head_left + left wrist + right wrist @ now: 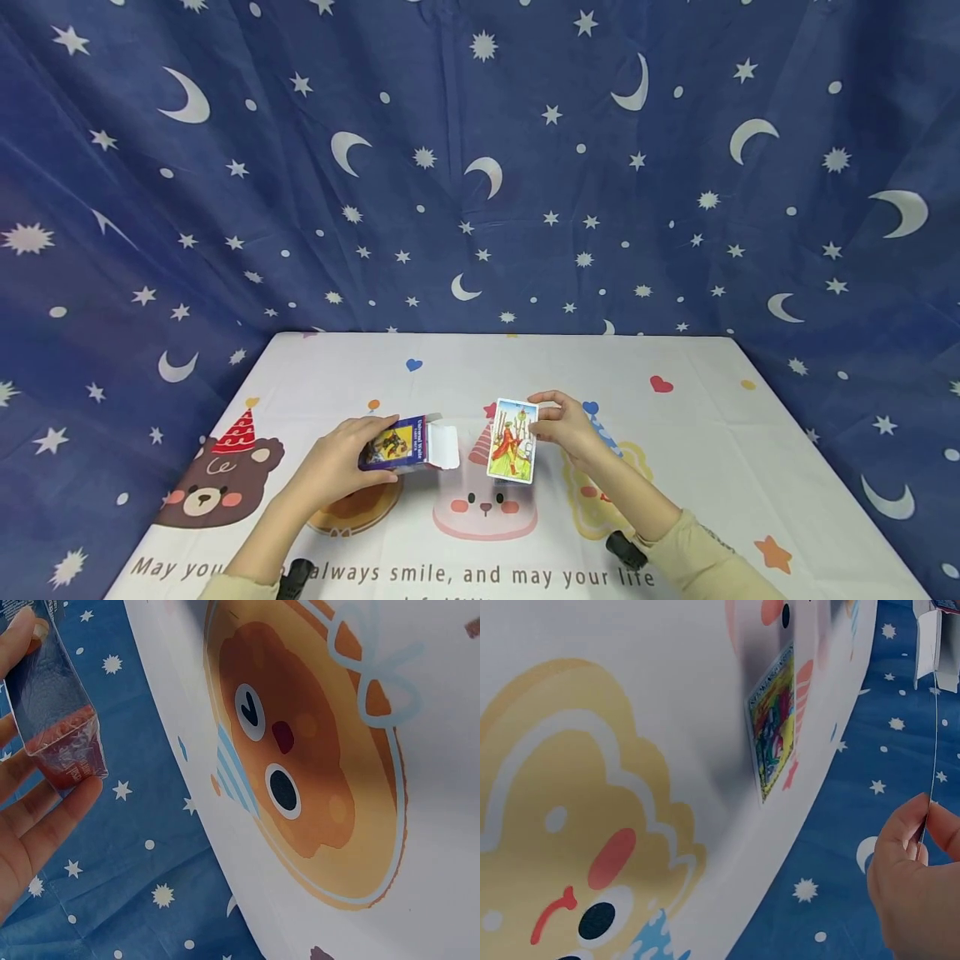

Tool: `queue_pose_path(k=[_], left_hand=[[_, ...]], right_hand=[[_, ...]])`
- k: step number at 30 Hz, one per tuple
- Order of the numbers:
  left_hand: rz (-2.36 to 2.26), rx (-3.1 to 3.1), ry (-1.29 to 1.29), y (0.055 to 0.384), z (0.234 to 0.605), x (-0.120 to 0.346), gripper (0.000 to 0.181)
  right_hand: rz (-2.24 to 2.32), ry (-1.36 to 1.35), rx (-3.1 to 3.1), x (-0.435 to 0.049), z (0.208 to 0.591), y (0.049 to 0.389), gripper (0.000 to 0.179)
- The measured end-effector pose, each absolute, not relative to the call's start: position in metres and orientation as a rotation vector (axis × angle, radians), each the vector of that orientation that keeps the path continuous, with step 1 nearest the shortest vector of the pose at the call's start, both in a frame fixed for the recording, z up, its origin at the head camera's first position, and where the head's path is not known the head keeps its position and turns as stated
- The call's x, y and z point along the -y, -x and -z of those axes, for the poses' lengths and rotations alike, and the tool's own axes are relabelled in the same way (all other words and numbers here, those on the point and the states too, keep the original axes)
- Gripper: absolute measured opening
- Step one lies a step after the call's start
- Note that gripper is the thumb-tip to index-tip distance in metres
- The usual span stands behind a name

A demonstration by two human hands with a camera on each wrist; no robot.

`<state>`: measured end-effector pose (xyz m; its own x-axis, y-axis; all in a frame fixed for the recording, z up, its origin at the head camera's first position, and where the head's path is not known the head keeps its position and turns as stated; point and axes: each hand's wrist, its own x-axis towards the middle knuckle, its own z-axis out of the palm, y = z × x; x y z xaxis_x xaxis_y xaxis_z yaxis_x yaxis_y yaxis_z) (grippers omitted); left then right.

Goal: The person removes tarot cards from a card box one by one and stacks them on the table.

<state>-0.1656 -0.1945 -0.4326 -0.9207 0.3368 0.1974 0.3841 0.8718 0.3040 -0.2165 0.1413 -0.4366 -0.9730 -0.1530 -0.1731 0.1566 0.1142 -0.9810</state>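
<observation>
My left hand grips a purple-blue tarot card box around its left end. The white flap of the box stands open toward the right. In the left wrist view, the fingers hold the box's red lower end. My right hand pinches the right edge of a tarot card between thumb and fingers, its picture facing the head camera. That card appears edge-on in the right wrist view. Another colourful card lies on the table below, mostly hidden behind the held one in the head view.
A white tablecloth printed with cartoon figures, hearts and lettering covers the table. Behind and beside it hangs a dark blue curtain with moons and stars. A black strap sits at the right wrist.
</observation>
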Motion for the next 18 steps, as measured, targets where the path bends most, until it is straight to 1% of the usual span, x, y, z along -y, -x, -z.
queue_pose_path(k=[5, 13, 18], left_hand=[[0.511, 2.908, 0.565, 0.165, 0.432, 0.195, 0.078], [0.505, 2.901, 0.583, 0.163, 0.431, 0.195, 0.078], [0.506, 2.909, 0.582, 0.163, 0.431, 0.193, 0.078]], right_hand=[[1.972, -0.006, -2.171, -0.142, 0.440, 0.216, 0.042], [1.981, -0.102, -2.214, -0.141, 0.443, 0.220, 0.040], [1.999, -0.094, -2.226, -0.142, 0.449, 0.221, 0.038]])
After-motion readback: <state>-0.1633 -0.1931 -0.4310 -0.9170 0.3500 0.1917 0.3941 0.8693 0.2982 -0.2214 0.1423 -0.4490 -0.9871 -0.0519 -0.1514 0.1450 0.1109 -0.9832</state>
